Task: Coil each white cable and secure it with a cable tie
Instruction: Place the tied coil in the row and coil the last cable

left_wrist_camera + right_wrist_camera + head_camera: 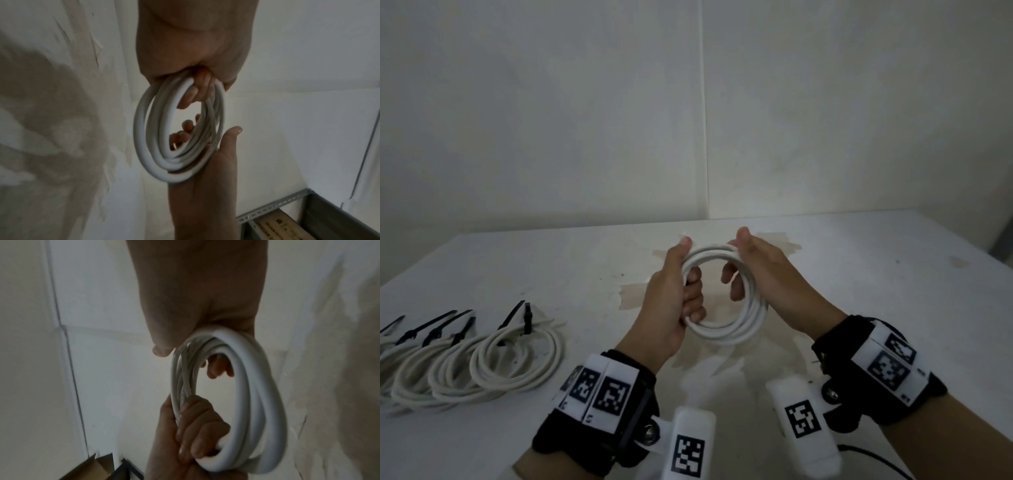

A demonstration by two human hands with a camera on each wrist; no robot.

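Note:
A white cable (726, 334) is wound into a round coil of several loops and held above the middle of the white table (893, 274). My left hand (690, 277) grips the coil's left side, fingers curled through the ring and thumb on top. My right hand (739, 263) holds the right side, thumb over the top and fingers inside the ring. In the left wrist view the left hand (197, 91) clasps the coil (144, 129) from above, the right hand (218, 155) below. In the right wrist view the right hand (195, 353) and left hand (191, 426) both clasp the coil (265, 386). I see no tie on it.
Several coiled white cables (517, 359) bound with black cable ties (513, 315) lie in a row at the table's left. A thin black wire (876, 459) runs at the near right. A metal shelf frame (277, 206) and a cardboard box (92, 467) sit beyond the table's edge.

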